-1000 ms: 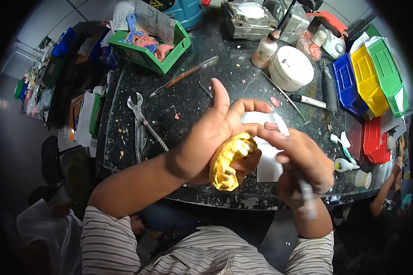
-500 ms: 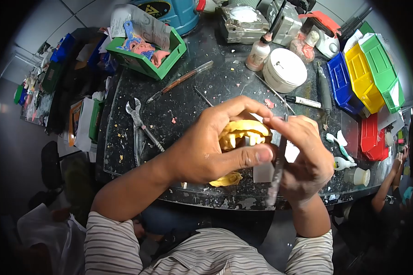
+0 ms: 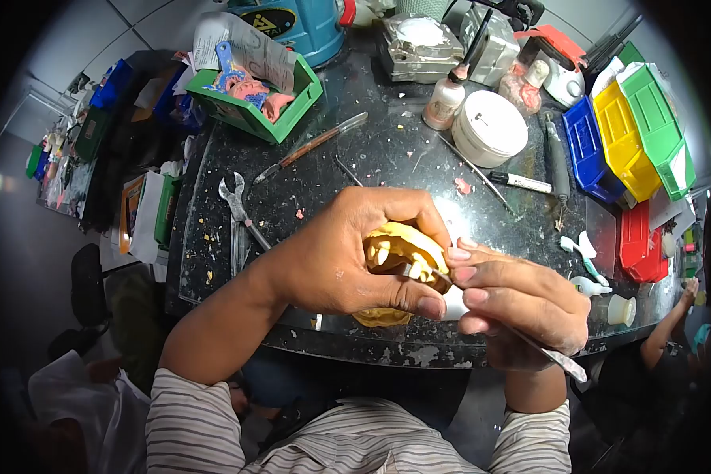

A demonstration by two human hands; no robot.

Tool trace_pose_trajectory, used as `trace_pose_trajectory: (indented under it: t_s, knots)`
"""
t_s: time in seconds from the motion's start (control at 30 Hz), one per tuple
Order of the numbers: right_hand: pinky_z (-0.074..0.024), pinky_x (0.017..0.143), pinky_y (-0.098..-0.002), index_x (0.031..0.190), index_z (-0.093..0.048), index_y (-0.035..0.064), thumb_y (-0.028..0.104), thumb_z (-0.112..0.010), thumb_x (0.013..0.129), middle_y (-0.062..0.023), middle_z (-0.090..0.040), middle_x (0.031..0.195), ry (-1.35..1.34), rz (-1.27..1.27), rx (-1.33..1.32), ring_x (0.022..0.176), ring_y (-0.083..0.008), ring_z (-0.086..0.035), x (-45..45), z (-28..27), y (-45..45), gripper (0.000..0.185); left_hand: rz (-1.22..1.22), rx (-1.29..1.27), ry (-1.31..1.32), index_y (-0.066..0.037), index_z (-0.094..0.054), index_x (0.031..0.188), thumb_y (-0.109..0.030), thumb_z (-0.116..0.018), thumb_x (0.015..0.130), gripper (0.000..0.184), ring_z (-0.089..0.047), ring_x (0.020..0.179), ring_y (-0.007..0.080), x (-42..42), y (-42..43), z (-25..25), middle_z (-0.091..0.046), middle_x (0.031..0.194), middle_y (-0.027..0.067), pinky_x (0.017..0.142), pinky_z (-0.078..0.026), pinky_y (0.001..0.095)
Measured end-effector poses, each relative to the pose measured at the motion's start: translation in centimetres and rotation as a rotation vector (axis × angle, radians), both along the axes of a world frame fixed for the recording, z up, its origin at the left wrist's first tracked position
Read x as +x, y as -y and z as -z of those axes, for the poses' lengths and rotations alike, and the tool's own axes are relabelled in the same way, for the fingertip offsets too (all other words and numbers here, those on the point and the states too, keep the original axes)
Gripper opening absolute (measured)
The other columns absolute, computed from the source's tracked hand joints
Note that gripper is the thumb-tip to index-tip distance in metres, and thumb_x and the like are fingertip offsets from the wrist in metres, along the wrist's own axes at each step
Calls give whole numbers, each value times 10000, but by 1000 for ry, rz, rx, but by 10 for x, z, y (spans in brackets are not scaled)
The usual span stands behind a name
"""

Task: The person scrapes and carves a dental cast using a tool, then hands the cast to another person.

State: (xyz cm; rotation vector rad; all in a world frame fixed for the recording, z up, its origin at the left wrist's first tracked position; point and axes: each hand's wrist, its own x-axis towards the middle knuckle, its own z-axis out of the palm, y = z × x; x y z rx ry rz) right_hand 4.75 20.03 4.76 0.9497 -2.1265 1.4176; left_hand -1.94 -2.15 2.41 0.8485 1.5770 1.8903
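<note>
Around you, a speckled black workbench (image 3: 292, 197) carries loose tools, pots and bins. In the head view, your left hand (image 3: 344, 253) grips the yellow dental cast (image 3: 407, 232), tilted above the near edge; your right hand (image 3: 529, 300) pinches a thin metal carving tool (image 3: 565, 363), its tip at the cast's teeth. Too much pressure could chip a tooth, and a slip could drive the tip into your left thumb. Your fingers hide the tool's middle; whether the lower yellow piece (image 3: 383, 317) rests on the bench, you can't tell.
</note>
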Motion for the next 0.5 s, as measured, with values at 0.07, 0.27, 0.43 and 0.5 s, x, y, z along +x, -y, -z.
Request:
trace_pose_trajectory:
  t_s: [0.07, 0.27, 0.43, 0.5]
  knots:
    - [-619, 918, -479, 984, -750, 15, 101, -829, 831, -159, -765, 1003, 6, -19, 19, 1002, -319, -762, 0, -3, -1, 192, 6, 3, 7, 2, -691, 1027, -230, -950, 728, 458, -645, 911, 114, 0, 0, 0, -698, 1017, 82, 806, -510, 262]
    - [-622, 917, -455, 990, -768, 24, 78, -829, 823, -154, -773, 998, 5, -45, 56, 1014, -311, -761, 0, -4, 0, 186, 10, 29, -3, -5, -693, 1006, -235, -950, 730, 442, -663, 921, 137, -1, 1, 4, -708, 1016, 96, 805, -516, 273]
    - [-625, 912, -450, 997, -770, 26, 77, -833, 819, -151, -774, 996, 8, -36, 50, 1013, -305, -762, 1, -3, 0, 196, 21, 26, 10, 2, -701, 1020, -204, -925, 762, 400, -666, 918, 143, -1, 2, 1, -711, 1012, 108, 803, -516, 273]
    - [-625, 912, -449, 1003, -770, 28, 80, -832, 823, -149, -774, 990, 5, -5, 80, 1015, -303, -762, 2, -5, 2, 198, 12, 16, -18, 6, -704, 1025, -194, -919, 768, 391, -666, 911, 143, 0, 2, 2, -712, 1009, 110, 796, -515, 273]
